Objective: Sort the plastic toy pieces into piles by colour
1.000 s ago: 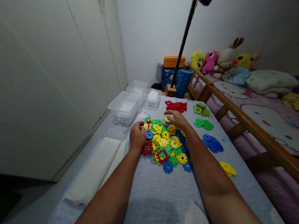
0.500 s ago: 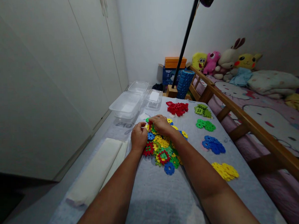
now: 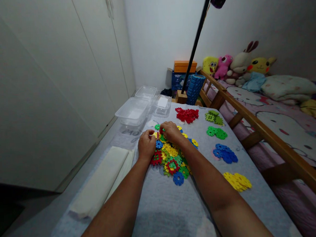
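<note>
My right hand (image 3: 172, 132) had just shifted leftward across the mixed pile (image 3: 171, 151), fingers bent down, their hold hidden from me. My left hand (image 3: 147, 145) curled at its left edge, grasp unclear. Both shared one patch, I judged. Beyond lay the red heap (image 3: 187, 115); rightward, the yellow heap (image 3: 237, 181).

We'd call the notched pieces (image 3: 172, 152) smooth, fairly matt plastic, while the large container (image 3: 130, 117) looks clear and glossy. Under them we find soft, matt cloth in the tablecloth (image 3: 166, 208); beside it, smooth wood with a faint sheen in the bed rail (image 3: 286, 149), and a knobbly-surfaced roller (image 3: 195, 89).
</note>
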A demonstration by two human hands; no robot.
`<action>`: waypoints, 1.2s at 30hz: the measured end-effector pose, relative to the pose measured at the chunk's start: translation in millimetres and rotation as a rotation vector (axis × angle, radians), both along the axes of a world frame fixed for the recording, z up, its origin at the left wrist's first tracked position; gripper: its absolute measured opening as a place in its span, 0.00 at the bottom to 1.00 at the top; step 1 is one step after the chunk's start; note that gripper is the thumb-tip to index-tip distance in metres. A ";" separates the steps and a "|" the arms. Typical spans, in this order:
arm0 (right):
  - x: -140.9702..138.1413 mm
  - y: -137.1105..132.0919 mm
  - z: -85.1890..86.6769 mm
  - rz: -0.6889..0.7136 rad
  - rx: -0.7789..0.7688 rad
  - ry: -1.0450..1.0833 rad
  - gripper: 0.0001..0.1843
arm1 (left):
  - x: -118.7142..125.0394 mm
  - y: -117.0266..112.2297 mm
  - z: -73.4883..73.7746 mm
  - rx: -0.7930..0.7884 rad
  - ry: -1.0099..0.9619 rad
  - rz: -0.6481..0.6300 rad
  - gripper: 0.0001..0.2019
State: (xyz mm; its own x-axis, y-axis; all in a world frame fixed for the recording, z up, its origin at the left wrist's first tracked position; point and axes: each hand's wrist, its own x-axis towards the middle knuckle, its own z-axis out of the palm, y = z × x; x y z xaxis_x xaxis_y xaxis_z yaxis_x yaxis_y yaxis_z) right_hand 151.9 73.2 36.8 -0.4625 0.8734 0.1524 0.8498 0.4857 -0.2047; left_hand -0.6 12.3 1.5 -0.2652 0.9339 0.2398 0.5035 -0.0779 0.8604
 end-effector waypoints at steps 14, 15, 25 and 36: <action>112.4 43.4 6.4 -0.353 0.154 0.841 0.17 | 1.0 -1.2 2.0 -0.027 -0.007 -0.007 0.15; 123.7 45.5 2.8 -0.436 0.193 0.848 0.16 | 1.1 -1.1 1.9 -0.026 -0.006 -0.007 0.15; 155.0 48.4 -38.9 -0.855 0.218 0.699 0.14 | 1.1 -0.4 1.5 -0.022 0.003 -0.013 0.15; 147.0 46.3 -47.6 -0.901 0.213 0.468 0.20 | 1.2 -1.6 5.0 -0.024 0.018 -0.010 0.14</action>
